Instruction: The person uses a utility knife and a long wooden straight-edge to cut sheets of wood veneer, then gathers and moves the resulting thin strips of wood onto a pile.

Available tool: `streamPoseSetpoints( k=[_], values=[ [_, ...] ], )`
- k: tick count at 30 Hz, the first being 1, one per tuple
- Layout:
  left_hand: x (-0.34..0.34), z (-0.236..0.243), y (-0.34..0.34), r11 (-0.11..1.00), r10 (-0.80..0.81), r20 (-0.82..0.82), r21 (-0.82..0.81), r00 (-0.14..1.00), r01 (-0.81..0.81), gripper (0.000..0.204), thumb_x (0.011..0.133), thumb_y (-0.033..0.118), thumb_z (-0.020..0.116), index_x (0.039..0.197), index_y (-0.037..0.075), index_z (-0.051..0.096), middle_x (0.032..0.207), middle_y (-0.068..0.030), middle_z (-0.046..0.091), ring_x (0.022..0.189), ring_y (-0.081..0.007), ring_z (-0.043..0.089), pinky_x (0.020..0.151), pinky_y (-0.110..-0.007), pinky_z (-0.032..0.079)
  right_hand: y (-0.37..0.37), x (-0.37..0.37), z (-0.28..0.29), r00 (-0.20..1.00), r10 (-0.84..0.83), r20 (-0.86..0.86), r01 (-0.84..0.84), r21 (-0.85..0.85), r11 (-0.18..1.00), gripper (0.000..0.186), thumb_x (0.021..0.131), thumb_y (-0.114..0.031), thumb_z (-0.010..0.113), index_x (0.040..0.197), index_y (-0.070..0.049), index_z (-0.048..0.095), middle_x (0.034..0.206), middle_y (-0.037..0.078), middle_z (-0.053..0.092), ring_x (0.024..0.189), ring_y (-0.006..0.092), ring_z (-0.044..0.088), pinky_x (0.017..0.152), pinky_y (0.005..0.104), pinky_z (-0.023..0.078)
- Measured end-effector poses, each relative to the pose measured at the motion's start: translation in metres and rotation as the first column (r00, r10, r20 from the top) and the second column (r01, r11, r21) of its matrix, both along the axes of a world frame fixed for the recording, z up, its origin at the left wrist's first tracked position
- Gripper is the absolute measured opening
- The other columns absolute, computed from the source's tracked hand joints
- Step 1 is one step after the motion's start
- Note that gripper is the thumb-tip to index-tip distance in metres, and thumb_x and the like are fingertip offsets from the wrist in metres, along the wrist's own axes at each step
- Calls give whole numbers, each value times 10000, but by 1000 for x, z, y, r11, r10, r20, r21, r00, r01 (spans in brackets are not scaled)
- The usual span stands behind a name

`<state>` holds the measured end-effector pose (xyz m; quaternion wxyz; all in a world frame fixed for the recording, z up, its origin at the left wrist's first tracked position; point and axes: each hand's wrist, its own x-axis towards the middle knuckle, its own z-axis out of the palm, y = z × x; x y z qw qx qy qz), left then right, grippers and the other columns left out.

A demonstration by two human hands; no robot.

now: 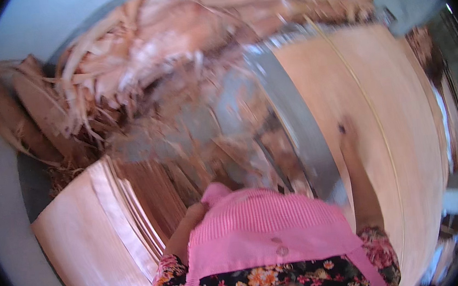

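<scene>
My right hand [348, 130] is over a large, pale wood veneer sheet [403, 115] on the right. Its fingers are smeared by motion and blend into the wood, and a small dark spot shows beside them. Whether it presses on the sheet I cannot make out. My left hand [196, 212] is low by the side of the pink checked apron [269, 222], which hides its fingers. Just left of it stands a stack of veneer sheets [95, 216], its layered edges turned toward the apron.
A heap of torn veneer strips [138, 58] spreads across the far side. Wood scraps [226, 115] litter the grey floor between the stacks. A grey metal strip [298, 120] borders the large sheet, and a thin yellow cord [365, 94] runs along it. Curled brown pieces [32, 107] lean at far left.
</scene>
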<state>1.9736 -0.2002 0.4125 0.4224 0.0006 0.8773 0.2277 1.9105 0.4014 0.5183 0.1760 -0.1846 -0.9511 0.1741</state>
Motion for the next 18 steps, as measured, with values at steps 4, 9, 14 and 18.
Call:
streamPoseSetpoints(
  k=[4,9,14,18],
  values=[
    [-129,32,-32,948,-290,-210,-195,934,250,321,801,289,478,1011,84,608,931,-167,615,884,-305,591,765,-409,456,-23,-18,6,943,-213,255,162,209,965,309,835,-107,474,1139,-59,503,1212,176,443,1140,308,421,889,373,387],
    [-252,48,-67,998,-58,-338,10,939,65,283,778,238,498,1015,116,594,881,-178,619,802,-324,604,704,-436,463,-19,-44,41,811,-240,534,236,76,969,305,851,-166,419,1119,-142,563,919,194,611,838,339,592,725,414,466],
    [-338,19,-65,978,-208,-217,-13,954,210,340,776,275,499,1064,108,567,914,-149,625,817,-339,601,696,-437,461,32,-141,62,406,-407,818,571,120,812,339,843,-245,509,989,52,578,883,243,596,775,325,603,695,415,473],
    [-406,7,-60,979,-202,-207,-5,957,205,361,784,279,499,1101,111,546,989,-143,607,875,-329,590,740,-416,460,31,-299,62,933,-351,79,358,-283,890,343,813,-142,538,1125,-4,502,1001,152,592,760,267,612,599,357,461]
  ],
)
